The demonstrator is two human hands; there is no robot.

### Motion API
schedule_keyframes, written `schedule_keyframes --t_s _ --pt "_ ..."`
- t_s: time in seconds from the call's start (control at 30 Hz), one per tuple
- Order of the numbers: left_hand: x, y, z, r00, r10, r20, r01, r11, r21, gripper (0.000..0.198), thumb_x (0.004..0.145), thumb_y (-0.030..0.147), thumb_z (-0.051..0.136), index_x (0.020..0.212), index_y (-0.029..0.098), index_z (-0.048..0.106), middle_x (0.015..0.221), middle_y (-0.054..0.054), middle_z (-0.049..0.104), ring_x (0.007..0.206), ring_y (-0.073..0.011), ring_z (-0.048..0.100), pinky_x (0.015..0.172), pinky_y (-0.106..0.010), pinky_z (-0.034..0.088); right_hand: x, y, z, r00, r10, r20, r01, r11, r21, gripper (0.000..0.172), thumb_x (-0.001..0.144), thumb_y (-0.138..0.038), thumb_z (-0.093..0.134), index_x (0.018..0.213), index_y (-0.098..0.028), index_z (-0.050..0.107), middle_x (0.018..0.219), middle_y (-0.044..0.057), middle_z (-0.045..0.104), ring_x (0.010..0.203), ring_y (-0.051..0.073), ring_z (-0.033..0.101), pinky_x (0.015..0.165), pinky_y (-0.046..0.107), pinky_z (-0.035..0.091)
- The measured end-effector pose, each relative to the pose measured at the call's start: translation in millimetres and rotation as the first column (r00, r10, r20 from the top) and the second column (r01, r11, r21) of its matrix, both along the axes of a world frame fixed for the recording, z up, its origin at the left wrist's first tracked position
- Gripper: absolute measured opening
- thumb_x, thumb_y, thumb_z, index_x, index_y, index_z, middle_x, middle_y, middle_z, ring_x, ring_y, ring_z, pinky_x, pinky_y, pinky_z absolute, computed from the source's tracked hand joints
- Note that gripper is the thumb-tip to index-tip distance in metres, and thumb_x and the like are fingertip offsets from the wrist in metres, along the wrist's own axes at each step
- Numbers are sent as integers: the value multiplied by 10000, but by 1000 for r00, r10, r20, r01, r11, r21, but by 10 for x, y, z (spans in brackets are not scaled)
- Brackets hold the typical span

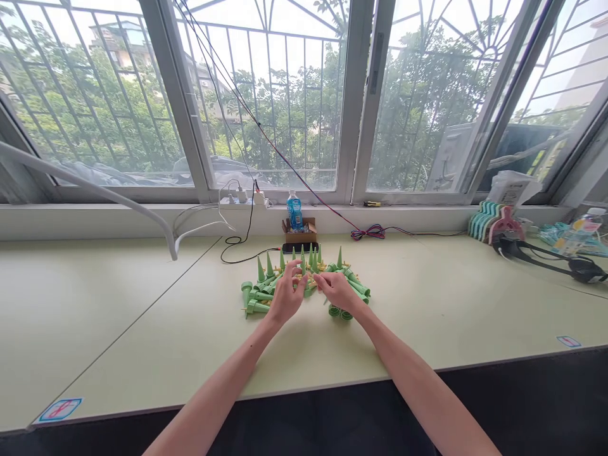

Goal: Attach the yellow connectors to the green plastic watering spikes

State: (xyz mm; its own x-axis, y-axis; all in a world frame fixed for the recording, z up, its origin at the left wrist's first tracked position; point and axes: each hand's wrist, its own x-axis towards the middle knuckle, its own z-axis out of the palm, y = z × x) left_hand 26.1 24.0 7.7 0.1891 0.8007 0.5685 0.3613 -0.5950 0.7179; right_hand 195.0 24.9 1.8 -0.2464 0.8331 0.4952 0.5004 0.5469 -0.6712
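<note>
My left hand (287, 292) is over the middle of a pile of green plastic cone-shaped spikes (258, 307). Its fingers curve round a green spike (303, 259), which they partly hide. Close to its right, my right hand (336, 289) is closed in a pinch at the fingertips, and what it grips is too small to make out. Several spikes stand point up behind the hands, such as one upright spike (339, 256); others lie on their sides. Small yellow pieces are scattered among them. Below my right hand, green round-ended parts (346, 314) lie with their open ends facing me.
Behind the pile lie a dark phone (300, 247) on a cable and a small cardboard box (301, 235) with a blue bottle (294, 212). A power strip (237, 201) sits at the sill. Coiled wire (368, 232), hangers (494, 221) and a black strapped headset (546, 256) are rightward.
</note>
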Motion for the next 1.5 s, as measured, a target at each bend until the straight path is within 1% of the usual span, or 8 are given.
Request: schedule_keyframes --t_s 0.1,0.33,0.5,0.63,0.8,1.03,1.27,1.5 --pt "0 0 6 999 20 25 -20 1000 -7 358 907 398 476 1211 217 422 918 -39 559 565 -85 560 411 -165 405 0 4 -4 1000 -25 -5 25 999 28 488 960 -486 345 592 -180 441 522 -22 449 500 101 384 525 238 291" --pt "4 2 19 998 19 55 -17 999 -38 362 902 399 489 1207 211 430 911 -42 562 545 -83 563 360 -152 382 -1 1 7 997 -73 -25 74 996 41 464 962 -465 331 615 -184 458 512 -28 414 487 104 362 519 245 288" --pt "3 -3 24 997 11 75 -5 997 -80 376 897 416 495 1204 208 434 941 -59 558 540 -87 573 324 -151 383 3 -4 11 996 -84 -43 86 995 49 446 958 -453 350 608 -187 429 525 -31 420 489 101 345 516 244 279" --pt "5 -7 28 997 8 80 -1 996 -87 381 894 416 501 1202 205 428 930 -55 550 536 -87 570 318 -151 388 0 1 5 995 -93 -48 95 994 45 440 953 -454 354 608 -189 420 528 -28 429 486 101 344 509 246 278" --pt "7 -12 30 998 -9 61 13 998 -66 370 895 392 505 1207 211 422 897 -43 555 554 -90 578 336 -143 385 1 -5 16 993 -105 -48 107 992 60 423 946 -448 367 614 -191 419 545 -22 443 508 108 357 517 250 283" --pt "2 -5 9 999 -1 49 2 999 -37 372 896 383 501 1223 219 430 904 -49 574 578 -101 600 348 -140 381 -10 -35 41 1000 -28 -13 28 999 31 365 922 -429 424 646 -191 445 551 -30 423 523 111 359 525 249 292" --pt "5 -23 26 1000 -6 26 7 999 -39 362 895 382 502 1208 222 418 891 -34 555 565 -91 585 366 -144 382 -6 -24 26 1000 -27 1 27 999 25 375 926 -414 413 622 -196 386 534 -35 400 511 107 326 515 255 262" --pt "-9 -27 26 1000 -22 -5 22 1000 9 367 895 382 506 1216 230 414 878 -24 554 545 -76 559 387 -151 392 -7 11 -25 998 -52 19 51 998 31 400 932 -407 388 594 -199 342 526 -35 369 506 107 304 510 259 253"
